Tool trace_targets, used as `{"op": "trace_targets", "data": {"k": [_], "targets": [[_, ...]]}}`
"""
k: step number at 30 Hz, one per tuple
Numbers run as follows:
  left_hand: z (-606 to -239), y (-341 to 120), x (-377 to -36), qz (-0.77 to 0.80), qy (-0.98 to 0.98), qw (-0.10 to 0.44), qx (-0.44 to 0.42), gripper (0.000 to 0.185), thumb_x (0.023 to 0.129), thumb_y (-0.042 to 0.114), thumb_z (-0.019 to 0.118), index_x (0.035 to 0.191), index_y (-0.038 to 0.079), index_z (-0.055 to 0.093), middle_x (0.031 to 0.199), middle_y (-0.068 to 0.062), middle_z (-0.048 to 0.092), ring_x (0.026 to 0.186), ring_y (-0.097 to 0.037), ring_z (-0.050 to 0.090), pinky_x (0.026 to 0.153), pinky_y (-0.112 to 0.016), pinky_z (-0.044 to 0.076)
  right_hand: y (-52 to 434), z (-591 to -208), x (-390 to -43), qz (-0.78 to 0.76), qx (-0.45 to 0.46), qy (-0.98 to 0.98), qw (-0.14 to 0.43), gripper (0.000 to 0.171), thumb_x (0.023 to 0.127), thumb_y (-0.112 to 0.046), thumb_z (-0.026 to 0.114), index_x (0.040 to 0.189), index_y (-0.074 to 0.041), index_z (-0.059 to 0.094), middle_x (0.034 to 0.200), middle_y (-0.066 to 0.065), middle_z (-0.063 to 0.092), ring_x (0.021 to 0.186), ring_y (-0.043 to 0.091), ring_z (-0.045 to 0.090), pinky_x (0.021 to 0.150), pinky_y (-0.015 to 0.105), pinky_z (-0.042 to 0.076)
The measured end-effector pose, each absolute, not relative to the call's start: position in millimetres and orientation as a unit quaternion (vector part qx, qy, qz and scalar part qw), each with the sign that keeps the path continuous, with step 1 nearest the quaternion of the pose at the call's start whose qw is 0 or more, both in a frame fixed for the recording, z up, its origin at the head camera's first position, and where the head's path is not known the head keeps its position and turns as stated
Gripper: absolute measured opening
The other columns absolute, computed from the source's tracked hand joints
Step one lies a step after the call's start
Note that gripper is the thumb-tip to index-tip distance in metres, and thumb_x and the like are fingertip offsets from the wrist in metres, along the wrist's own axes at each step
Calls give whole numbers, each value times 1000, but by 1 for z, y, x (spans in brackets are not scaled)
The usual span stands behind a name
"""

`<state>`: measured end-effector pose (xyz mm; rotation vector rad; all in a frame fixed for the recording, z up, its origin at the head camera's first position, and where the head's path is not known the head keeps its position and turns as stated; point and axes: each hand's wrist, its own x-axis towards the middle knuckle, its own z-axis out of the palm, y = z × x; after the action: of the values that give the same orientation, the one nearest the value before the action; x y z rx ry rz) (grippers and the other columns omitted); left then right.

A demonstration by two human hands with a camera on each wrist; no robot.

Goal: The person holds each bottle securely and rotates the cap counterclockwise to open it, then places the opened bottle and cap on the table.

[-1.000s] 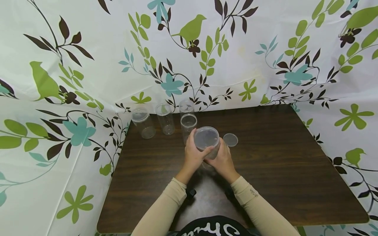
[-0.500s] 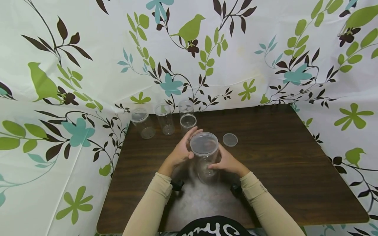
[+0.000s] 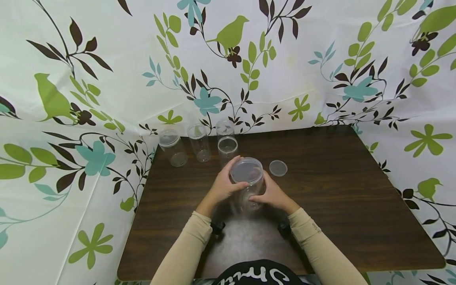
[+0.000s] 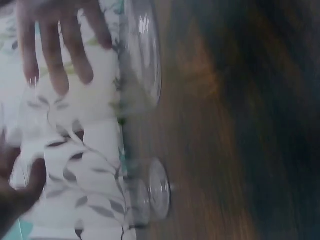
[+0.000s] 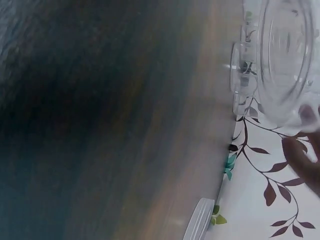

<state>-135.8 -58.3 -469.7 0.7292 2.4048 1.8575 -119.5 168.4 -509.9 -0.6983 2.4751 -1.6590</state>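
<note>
**A:** What do you have on the head view?

**B:** I see both hands around one clear jar (image 3: 249,186) standing on the desk (image 3: 338,190), close in front of the person. The left hand (image 3: 224,184) curls round the jar's left side up by the lid (image 3: 246,171), thumb and fingers wrapped onto it. The right hand (image 3: 272,194) cups the lower right wall. I'd judge the low hand steadies the body while the high one works the lid, which sits level on the mouth.

**A:** Do the wrist views confirm that?

**B:** Only partly. The left wrist view is blurred; I can make out fingers (image 4: 55,55) spread beside clear plastic, no more. The right wrist view shows the jar's round bottom (image 5: 287,60) close up, with a fingertip (image 5: 305,155) at its edge.

**A:** And the rest of the desk?

**B:** A loose clear lid (image 3: 278,168) lies flat just right of the jar, apart from it. Behind stands a smaller open jar (image 3: 227,149), and along the back edge a row of three (image 3: 199,142), pushed against the patterned sheet (image 3: 89,118), I think to keep the near desk free.

**A:** Any labels or brands?

**B:** None on the jars. There is white lettering on the person's dark shirt (image 3: 260,275) at the bottom edge, cut off; I can't read it. A small mark on the right sleeve (image 3: 313,241) is too small to read.
</note>
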Motion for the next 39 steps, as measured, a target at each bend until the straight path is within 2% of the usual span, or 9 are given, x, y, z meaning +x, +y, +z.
{"op": "trace_targets", "data": {"k": [5, 12, 15, 21, 23, 27, 31, 35, 39], "targets": [[-469, -38, -126, 547, 824, -54, 139, 99, 77, 38, 89, 155, 10, 37, 154, -10, 46, 136, -26, 47, 111, -48, 38, 161, -512, -121, -494, -196, 846, -52, 111, 66, -19, 97, 153, 0, 30, 150, 20, 44, 138, 36, 43, 114, 55, 33], [-465, -17, -114, 506, 851, -123, 72, 102, 76, 51, 84, 156, 13, 35, 154, -9, 46, 134, -29, 49, 105, -58, 37, 148, -514, -116, -389, -169, 884, -197, 113, 62, -31, 98, 147, 7, 34, 137, 26, 52, 124, 43, 53, 101, 61, 42], [-465, -15, -113, 503, 851, -133, 72, 106, 76, 56, 83, 157, 10, 33, 155, -8, 45, 135, -30, 46, 104, -60, 35, 144, -514, -114, -377, -155, 887, -219, 114, 60, -32, 99, 146, 9, 35, 135, 28, 52, 121, 46, 54, 97, 64, 43], [-466, -25, -118, 550, 815, -128, 128, 132, 64, 82, 73, 158, 3, 25, 156, -15, 40, 142, -34, 38, 113, -57, 32, 152, -512, -115, -498, -125, 852, -101, 109, 68, -27, 96, 152, -1, 30, 143, 21, 47, 133, 37, 47, 110, 55, 37], [-467, -32, -123, 564, 802, -114, 161, 138, 58, 87, 65, 158, 2, 24, 157, -17, 37, 144, -33, 34, 115, -54, 31, 159, -510, -115, -536, -119, 834, -53, 105, 72, -25, 94, 152, -4, 29, 139, 20, 49, 130, 34, 48, 108, 53, 38], [-469, -46, -133, 596, 770, -71, 216, 139, 56, 88, 59, 157, 0, 22, 157, -19, 37, 144, -34, 34, 109, -57, 37, 173, -505, -115, -564, -154, 811, 11, 103, 76, -22, 91, 155, -5, 26, 135, 21, 54, 122, 35, 54, 102, 52, 42], [-470, -56, -142, 655, 707, -7, 266, 137, 60, 84, 60, 156, -4, 21, 155, -27, 37, 141, -38, 39, 104, -56, 42, 182, -501, -117, -572, -218, 787, 69, 103, 76, -25, 91, 155, -3, 28, 138, 21, 54, 121, 33, 55, 101, 42, 44], [-470, -62, -146, 709, 622, 90, 319, 135, 62, 77, 69, 157, -6, 18, 157, -30, 32, 140, -30, 43, 110, -45, 40, 187, -499, -119, -582, -258, 760, 131, 100, 75, -30, 91, 152, 0, 33, 128, 19, 59, 109, 31, 59, 92, 31, 48], [-471, -65, -149, 718, 574, 159, 359, 136, 63, 72, 75, 159, -4, 15, 161, -28, 27, 139, -18, 44, 112, -33, 36, 191, -498, -120, -589, -289, 732, 184, 98, 76, -34, 90, 149, 2, 35, 122, 17, 61, 100, 26, 61, 85, 31, 51]]}}
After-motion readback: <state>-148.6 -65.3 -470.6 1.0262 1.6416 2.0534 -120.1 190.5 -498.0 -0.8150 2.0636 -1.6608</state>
